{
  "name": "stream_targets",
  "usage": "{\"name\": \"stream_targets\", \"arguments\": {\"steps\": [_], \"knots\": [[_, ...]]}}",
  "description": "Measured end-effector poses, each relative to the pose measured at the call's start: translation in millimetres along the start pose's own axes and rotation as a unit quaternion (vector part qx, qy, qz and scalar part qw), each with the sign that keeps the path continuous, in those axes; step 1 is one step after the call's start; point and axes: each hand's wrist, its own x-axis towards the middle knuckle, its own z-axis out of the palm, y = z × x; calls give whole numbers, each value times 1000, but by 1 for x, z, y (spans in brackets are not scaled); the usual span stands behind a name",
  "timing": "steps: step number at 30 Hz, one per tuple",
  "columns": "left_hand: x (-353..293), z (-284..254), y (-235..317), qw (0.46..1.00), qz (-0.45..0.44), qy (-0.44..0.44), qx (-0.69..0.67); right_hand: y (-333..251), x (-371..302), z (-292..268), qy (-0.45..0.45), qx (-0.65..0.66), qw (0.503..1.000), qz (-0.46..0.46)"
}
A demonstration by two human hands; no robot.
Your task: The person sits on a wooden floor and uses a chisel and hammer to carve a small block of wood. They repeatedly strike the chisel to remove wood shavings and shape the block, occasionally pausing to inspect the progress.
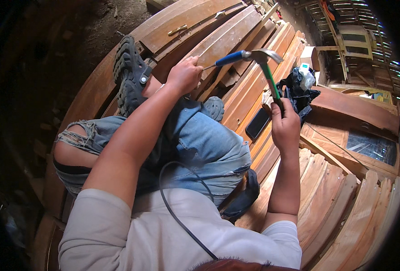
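Note:
My left hand (186,76) is closed round the thin metal shank of a blue-handled screwdriver (230,58), over a reddish-brown wooden panel (222,38). Its handle points right, and its tip is hidden by my fingers. In my right hand (285,124) is a claw hammer (270,77), gripped low on its green and black handle. The hammer's metal head is at the butt of the screwdriver handle; whether they touch I cannot tell.
A black phone (258,123) lies on the boards right of my knee. Beside it is a black plastic bag (303,100). A brass-coloured handle (177,30) lies on the far panel. Stacked boards (324,189) and a glazed wooden frame (326,135) are at the right. My dark clog (128,81) rests on the wood.

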Motion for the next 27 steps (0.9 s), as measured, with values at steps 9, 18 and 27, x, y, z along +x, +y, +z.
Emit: {"name": "stream_targets", "arguments": {"steps": [9, 18, 27], "knots": [[-2, 4, -2, 1000, -6, -19, -21, -4, 7, 1, 18, 87, 996, 14], [0, 7, -1, 1000, 0, -19, -2, 16, 42, 49, 15, 157, 984, 88], [5, -3, -2, 996, 34, -61, -62, -20, 102, 151, 89, 619, 771, 116]]}}
